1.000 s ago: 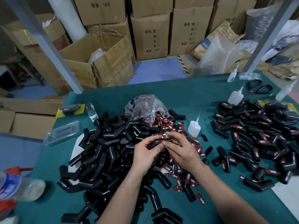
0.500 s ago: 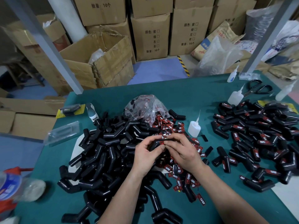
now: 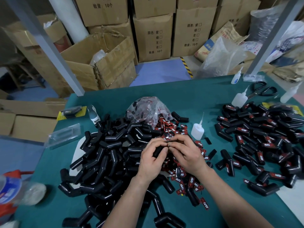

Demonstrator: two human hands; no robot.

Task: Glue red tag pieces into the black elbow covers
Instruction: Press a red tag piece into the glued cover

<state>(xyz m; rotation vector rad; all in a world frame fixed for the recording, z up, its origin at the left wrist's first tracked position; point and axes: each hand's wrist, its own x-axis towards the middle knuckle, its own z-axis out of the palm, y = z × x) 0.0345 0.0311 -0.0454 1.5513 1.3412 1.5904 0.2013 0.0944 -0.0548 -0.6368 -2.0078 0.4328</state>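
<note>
Black elbow cover (image 3: pixel 158 151) held by curled fingers of the left hand (image 3: pixel 152 160); right hand (image 3: pixel 186 156) fingers pinch a red tag (image 3: pixel 168 146) onto it.

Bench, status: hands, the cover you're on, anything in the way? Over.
Left hand grips black elbow cover. Right hand pinches its upper end. Loose red tags piled below hands. Glue bottle upright, untouched; nothing blocking.

A red tag (image 3: pixel 168 146), unseen a second ago, now shows as a thin sliver on the cover (image 3: pixel 158 150), pinched at the thumb tips of the left hand (image 3: pixel 152 160) and right hand (image 3: pixel 187 153), which shift only slightly.
</note>
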